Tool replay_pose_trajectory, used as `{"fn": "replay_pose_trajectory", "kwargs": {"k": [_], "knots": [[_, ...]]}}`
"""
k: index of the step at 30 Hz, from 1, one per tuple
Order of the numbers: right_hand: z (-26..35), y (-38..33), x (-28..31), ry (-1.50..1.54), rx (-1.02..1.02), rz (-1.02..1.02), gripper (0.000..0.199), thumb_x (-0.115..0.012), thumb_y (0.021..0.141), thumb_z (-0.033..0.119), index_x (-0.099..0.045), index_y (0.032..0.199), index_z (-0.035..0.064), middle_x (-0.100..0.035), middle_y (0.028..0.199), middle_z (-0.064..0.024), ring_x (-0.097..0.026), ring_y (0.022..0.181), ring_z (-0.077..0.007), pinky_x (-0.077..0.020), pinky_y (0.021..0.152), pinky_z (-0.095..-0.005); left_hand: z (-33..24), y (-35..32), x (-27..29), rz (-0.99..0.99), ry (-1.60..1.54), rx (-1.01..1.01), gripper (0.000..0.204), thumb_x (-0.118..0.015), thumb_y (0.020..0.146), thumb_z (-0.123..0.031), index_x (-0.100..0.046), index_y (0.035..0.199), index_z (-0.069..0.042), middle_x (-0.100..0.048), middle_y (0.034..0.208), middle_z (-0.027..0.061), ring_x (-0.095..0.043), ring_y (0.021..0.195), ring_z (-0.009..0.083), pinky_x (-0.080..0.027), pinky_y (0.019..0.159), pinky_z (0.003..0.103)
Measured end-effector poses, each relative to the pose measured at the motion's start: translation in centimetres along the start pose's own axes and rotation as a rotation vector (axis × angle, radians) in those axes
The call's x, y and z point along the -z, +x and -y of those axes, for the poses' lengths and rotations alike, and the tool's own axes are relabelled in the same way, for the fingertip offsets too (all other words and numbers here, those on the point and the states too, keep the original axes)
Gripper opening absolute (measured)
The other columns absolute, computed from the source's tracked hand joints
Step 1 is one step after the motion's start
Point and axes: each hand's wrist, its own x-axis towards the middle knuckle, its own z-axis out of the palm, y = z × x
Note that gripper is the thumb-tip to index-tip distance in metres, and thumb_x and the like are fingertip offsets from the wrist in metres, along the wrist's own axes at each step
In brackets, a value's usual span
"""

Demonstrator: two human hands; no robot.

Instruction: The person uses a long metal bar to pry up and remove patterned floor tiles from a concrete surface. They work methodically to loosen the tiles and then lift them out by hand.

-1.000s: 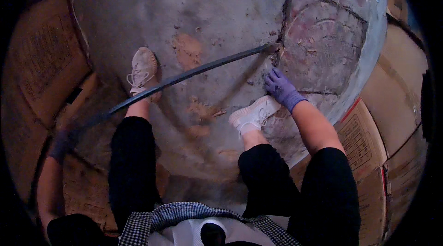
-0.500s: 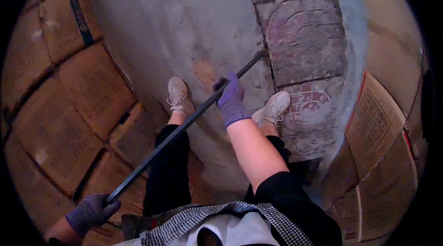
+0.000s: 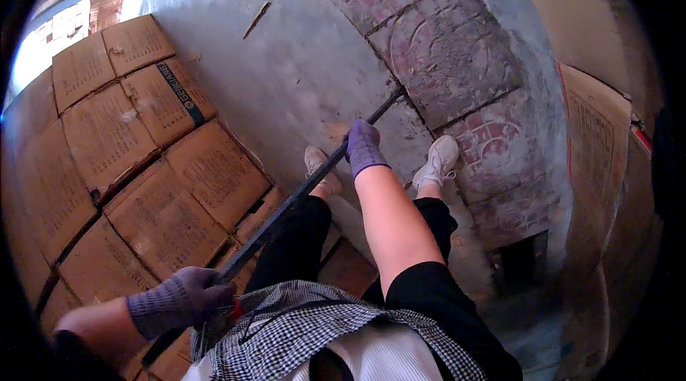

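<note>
Both my hands, in purple-grey knit gloves, grip a long dark metal pry bar that slants from lower left to upper right. My left hand is closed round its near end, beside my checked apron. Further up the shaft, my right hand is wrapped round the bar, above the floor between my shoes. The bar's far tip meets the seam at the left edge of a row of patterned reddish paving slabs. One dirt-covered slab lies just beyond the tip.
Stacked brown cartons rise on the left, and a large cardboard carton stands on the right. A dark rectangular hole opens at the near end of the slabs. A thin stick lies on the grey concrete floor.
The view has swung, showing more of the left cartons. My left hand has come in closer to my waist with the bar's near end. The tip stays at the seam.
</note>
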Motion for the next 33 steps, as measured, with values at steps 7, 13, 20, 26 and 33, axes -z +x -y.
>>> {"fn": "replay_pose_trajectory", "kwargs": {"k": [7,13,20,26,33], "knots": [[-0.5,-5.2,-1.6,0.068,-0.171,-0.026,0.023,-0.05,0.079,0.02,-0.057,0.076,-0.0021,-0.061,0.068,-0.0141,-0.058,0.056,-0.0256,-0.0448,0.051,-0.039,6.0,4.6,-2.9,-0.082,0.058,-0.217,0.044,-0.056,0.085,-0.045,-0.065,0.092,-0.003,-0.064,0.076,0.0168,-0.064,0.073,0.0269,-0.049,0.071,0.039],[-9.8,0.3,-5.1,-0.354,0.027,-0.336,0.037,-0.056,0.08,0.027,-0.06,0.095,-0.006,-0.065,0.093,-0.0233,-0.064,0.088,-0.0361,-0.0494,0.075,-0.044,12.2,17.5,-3.8,-0.232,0.247,-0.193,0.047,-0.054,0.083,-0.05,-0.068,0.092,-0.006,-0.065,0.087,0.0201,-0.063,0.088,0.0353,-0.048,0.078,0.044],[-16.6,1.9,-11.6,-0.245,0.174,-0.465,0.03,-0.057,0.08,0.021,-0.057,0.1,-0.0009,-0.065,0.096,-0.0221,-0.062,0.091,-0.0381,-0.0482,0.078,-0.0435,20.4,40.9,-5.6,-0.389,0.085,-0.153,0.044,-0.059,0.079,-0.051,-0.069,0.091,-0.01,-0.066,0.088,0.0174,-0.063,0.087,0.0348,-0.048,0.077,0.045],[-17.9,5.6,-12.6,0.105,0.101,-0.395,0.019,-0.055,0.078,0.017,-0.055,0.091,0.0027,-0.06,0.07,-0.0128,-0.061,0.058,-0.0283,-0.0476,0.056,-0.0421,20.1,48.0,-4.9,-0.321,-0.051,-0.166,0.041,-0.063,0.078,-0.047,-0.069,0.089,-0.009,-0.067,0.089,0.0173,-0.064,0.087,0.0344,-0.049,0.077,0.043],[-11.9,-2.1,-9.5,0.255,-0.105,-0.156,0.016,-0.057,0.081,0.019,-0.053,0.073,0.0058,-0.054,0.061,-0.0062,-0.051,0.05,-0.0196,-0.0392,0.046,-0.0345,19.1,33.2,-2.9,-0.271,0.097,-0.157,0.039,-0.064,0.077,-0.045,-0.068,0.09,-0.008,-0.066,0.086,0.0171,-0.063,0.084,0.0345,-0.049,0.076,0.044]]}}
